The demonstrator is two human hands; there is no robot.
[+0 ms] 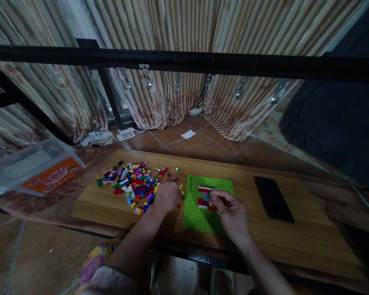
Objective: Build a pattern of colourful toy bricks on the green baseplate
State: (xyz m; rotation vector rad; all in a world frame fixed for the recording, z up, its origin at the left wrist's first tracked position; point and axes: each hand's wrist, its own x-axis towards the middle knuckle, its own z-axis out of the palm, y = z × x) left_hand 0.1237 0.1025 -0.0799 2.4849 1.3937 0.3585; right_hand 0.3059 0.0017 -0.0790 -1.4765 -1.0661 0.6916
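Note:
A green baseplate (193, 212) lies on the wooden board (310, 237) in front of me. A small build of red, white and blue bricks (205, 196) stands on it. My right hand (232, 215) rests on the plate's right side, fingers pinched at the build's right edge. Whether a brick is in the pinch is too small to make out. My left hand (167, 196) lies curled, knuckles up, at the right edge of a pile of loose coloured bricks (130, 182); its fingertips are hidden.
A black phone (273, 198) lies flat on the board to the right. A clear plastic box with an orange label (39, 168) sits at the left. A black metal bar (184, 61) crosses overhead. Curtains hang behind, above a tiled floor.

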